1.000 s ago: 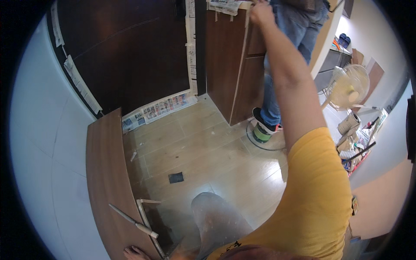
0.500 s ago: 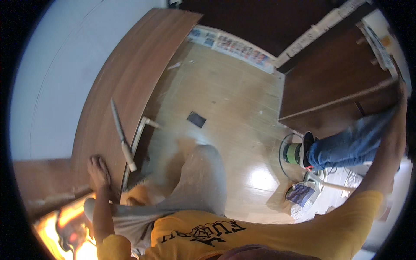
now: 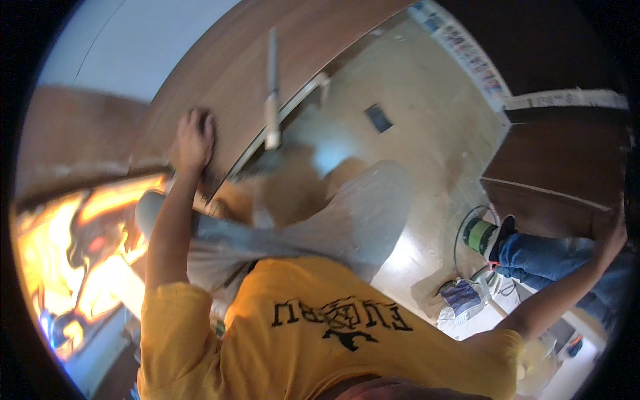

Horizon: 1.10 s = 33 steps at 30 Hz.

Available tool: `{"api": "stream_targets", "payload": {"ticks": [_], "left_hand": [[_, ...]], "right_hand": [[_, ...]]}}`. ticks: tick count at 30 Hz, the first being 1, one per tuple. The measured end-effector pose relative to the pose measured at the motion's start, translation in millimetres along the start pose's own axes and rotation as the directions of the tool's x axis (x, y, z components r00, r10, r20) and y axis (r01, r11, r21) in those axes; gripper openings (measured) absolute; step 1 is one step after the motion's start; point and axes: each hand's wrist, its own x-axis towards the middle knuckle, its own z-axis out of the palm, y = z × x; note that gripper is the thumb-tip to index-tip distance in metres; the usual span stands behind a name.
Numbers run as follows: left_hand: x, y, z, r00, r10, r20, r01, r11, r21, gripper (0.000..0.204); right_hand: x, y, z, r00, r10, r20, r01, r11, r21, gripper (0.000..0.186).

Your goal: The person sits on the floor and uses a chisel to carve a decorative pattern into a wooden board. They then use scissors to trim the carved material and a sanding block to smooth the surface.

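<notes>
Resting half-curled on the brown board [image 3: 230, 73] — the left hand [image 3: 195, 141].

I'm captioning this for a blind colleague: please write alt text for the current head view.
A person in a yellow shirt has their left hand on a brown board, near a long, pale-handled tool, with the right arm stretched out rightward. A dark patch lies on the floor; another person's jeans show beside a brown cabinet.
</notes>
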Motion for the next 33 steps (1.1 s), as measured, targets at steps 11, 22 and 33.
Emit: {"api": "stream_targets", "payload": {"ticks": [11, 22, 33], "left_hand": [[-29.6, -59.3, -43.1, 0.911, 0.29, 0.294, -0.189, 0.926, -0.328, 0.019], [-33.2, -91.9, -71.0, 0.775, 0.519, 0.359, -0.372, 0.835, -0.404, 0.041], [-13.0, -111.4, -35.3, 0.828, 0.466, 0.312, -0.247, 0.802, -0.544, 0.049]], "right_hand": [[-339.3, -341.6, 85.0, 0.777, -0.242, 0.581, -0.324, 0.637, 0.699, 0.016], [-369.0, -395.9, 0.7, 0.526, -0.249, 0.813, -0.76, 0.292, 0.581, 0.029], [-356.5, -545.7, 15.6, -0.145, -0.815, 0.561, -0.985, 0.174, -0.001, 0.061]]}}
